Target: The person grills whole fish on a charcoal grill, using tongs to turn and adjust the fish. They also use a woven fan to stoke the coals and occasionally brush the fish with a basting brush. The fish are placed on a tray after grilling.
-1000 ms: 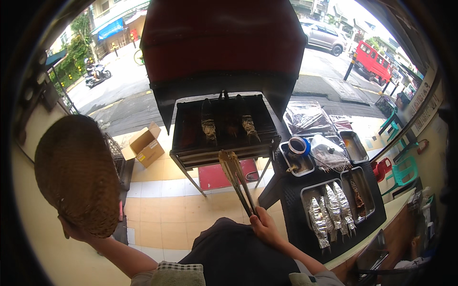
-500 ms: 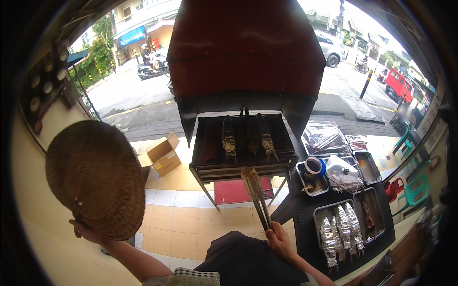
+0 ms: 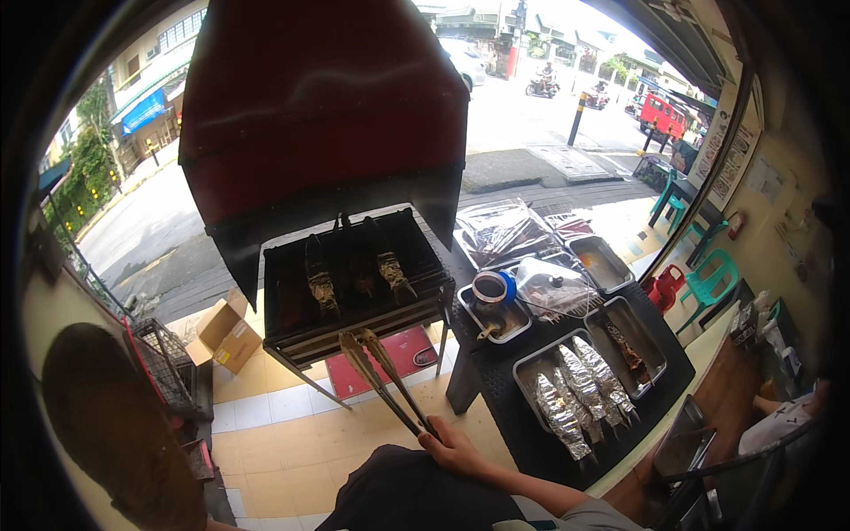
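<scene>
My right hand [image 3: 452, 447] is shut on a pair of long metal tongs [image 3: 381, 380]. Their shut tips point at the front edge of a black charcoal grill [image 3: 292, 341]. Two whole fish [image 3: 320, 283] [image 3: 390, 265] lie on the grate, beyond the tongs' tips. A red hood [image 3: 328, 115] hangs over the grill. At the lower left, a round woven fan [image 3: 115, 425] is in shadow. My left hand [image 3: 211, 524] holds it from below and is almost cut off by the lower edge.
A black table [image 3: 496, 416] to the right of the grill carries metal trays: foil-wrapped fish [image 3: 575, 389], a blue-rimmed bowl [image 3: 491, 288] and a glass lid [image 3: 553, 288]. A cardboard box [image 3: 226, 332], a wire rack [image 3: 164, 367] and a red mat [image 3: 390, 358] are on the tiled floor. Green chairs [image 3: 708, 279] stand at the right.
The fan has dropped from upper left to lower left and into shade. The grill and table now sit closer in view. The tongs stay in my right hand, pointing at the grill.
</scene>
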A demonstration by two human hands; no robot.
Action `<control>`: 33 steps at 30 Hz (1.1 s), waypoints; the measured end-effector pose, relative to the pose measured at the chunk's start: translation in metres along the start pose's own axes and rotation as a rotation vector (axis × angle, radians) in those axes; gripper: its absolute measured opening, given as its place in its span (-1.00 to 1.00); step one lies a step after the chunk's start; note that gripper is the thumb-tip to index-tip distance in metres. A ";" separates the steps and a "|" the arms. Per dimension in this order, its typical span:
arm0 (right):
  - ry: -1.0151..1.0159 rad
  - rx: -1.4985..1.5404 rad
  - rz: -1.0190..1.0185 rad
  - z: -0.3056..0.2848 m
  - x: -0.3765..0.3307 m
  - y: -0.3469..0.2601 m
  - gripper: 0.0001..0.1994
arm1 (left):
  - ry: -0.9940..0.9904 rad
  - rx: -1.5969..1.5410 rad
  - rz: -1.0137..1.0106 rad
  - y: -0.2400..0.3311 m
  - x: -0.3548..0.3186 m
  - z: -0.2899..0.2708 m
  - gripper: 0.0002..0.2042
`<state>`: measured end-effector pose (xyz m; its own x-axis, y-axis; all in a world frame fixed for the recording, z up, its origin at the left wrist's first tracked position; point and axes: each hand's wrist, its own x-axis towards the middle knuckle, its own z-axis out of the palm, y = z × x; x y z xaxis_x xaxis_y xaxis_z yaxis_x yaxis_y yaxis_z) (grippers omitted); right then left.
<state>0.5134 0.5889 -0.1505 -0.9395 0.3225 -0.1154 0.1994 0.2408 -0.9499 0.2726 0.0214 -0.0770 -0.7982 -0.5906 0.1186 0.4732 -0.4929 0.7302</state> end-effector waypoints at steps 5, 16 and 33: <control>-0.033 -0.002 0.000 0.000 0.001 0.003 -0.44 | -0.182 0.231 -0.020 -0.037 0.032 -0.021 -0.51; -0.245 1.346 0.506 -0.037 0.015 0.033 -0.46 | -0.180 0.103 0.006 0.012 -0.023 0.054 -0.53; 0.260 0.754 0.723 -0.082 -0.005 0.135 -0.70 | -0.212 0.137 0.031 0.015 -0.006 0.047 -0.55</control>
<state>0.5673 0.6946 -0.2543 -0.5621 0.3685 -0.7404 0.3771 -0.6826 -0.6260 0.2672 0.0478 -0.0357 -0.8513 -0.4499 0.2700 0.4552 -0.3773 0.8065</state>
